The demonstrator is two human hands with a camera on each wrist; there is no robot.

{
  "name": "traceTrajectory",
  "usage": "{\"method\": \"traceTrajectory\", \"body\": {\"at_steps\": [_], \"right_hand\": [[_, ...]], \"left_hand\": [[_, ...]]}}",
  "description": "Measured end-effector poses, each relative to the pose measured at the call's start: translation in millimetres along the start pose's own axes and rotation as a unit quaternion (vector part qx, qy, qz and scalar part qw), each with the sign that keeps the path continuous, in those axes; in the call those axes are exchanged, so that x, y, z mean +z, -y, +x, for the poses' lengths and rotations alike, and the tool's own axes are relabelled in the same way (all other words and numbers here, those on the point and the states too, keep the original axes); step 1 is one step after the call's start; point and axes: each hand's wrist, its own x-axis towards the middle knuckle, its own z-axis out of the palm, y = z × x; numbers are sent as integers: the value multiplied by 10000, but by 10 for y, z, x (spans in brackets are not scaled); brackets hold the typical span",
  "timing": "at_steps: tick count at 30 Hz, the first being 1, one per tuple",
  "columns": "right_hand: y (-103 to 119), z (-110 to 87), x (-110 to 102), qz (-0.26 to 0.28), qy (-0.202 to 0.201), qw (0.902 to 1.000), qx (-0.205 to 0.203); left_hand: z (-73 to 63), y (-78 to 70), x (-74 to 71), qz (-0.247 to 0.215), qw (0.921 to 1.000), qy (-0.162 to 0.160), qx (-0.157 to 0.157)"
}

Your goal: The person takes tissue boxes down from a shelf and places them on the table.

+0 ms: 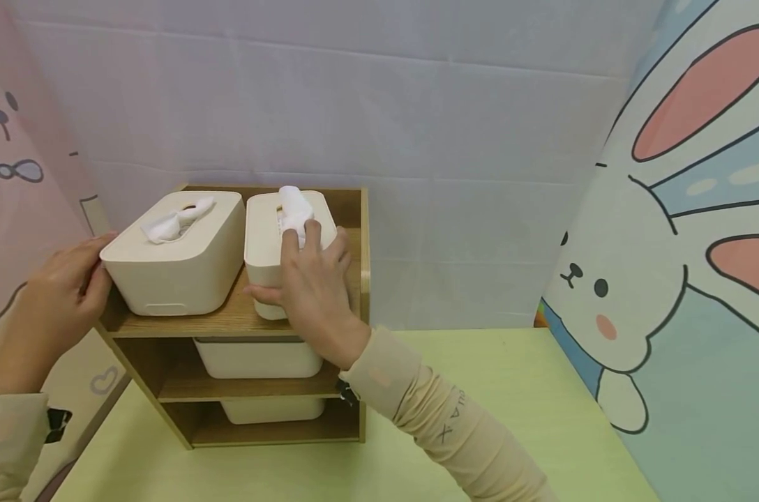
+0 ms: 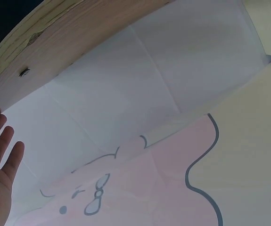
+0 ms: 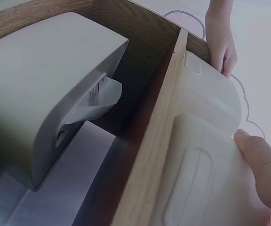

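Tissue box (image 1: 261,240), on the right of the wooden shelf unit (image 1: 231,317)'s top level: gripping it with the right hand (image 1: 319,293), bending the fingers (image 1: 312,237) over the lid and pressing the thumb (image 1: 263,293) low along the front, so clamping firmly on the box. Crowding the white tissue (image 1: 295,206) with the fingertips, though cannot tell whether touching it; best squeezing only hard walls, avoiding crumpling or pulling the paper. Laying the left hand (image 1: 65,293)'s fingers straight and slightly apart at the unit's side panel (image 2: 69,44), just beside the left tissue box (image 1: 172,272), probably bracing the frame; best pressing evenly there, avoiding nudging that neighbour. Best guiding the gripped box level, allowing for the wooden wall close on its right. Seeing below one cream box (image 1: 260,359) on the middle level, another on the bottom, and beneath everything the pale green bench (image 1: 455,390).
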Motion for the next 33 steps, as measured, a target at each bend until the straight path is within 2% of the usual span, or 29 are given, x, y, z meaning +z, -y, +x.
{"method": "traceTrajectory", "body": {"at_steps": [9, 12, 16, 33], "right_hand": [[-60, 101, -68, -47, -389, 9992, -48], [-91, 143, -109, -226, -475, 9986, -51], [-130, 206, -176, -353, -334, 9988, 26], [-251, 495, -524, -72, 70, 9982, 591]], "left_hand": [[-6, 10, 6, 5, 10000, 52, -72], [-7, 23, 7, 2, 9999, 102, -125], [-8, 36, 10, 9, 9997, 138, -191], [77, 15, -1, -20, 9999, 118, -103]]}}
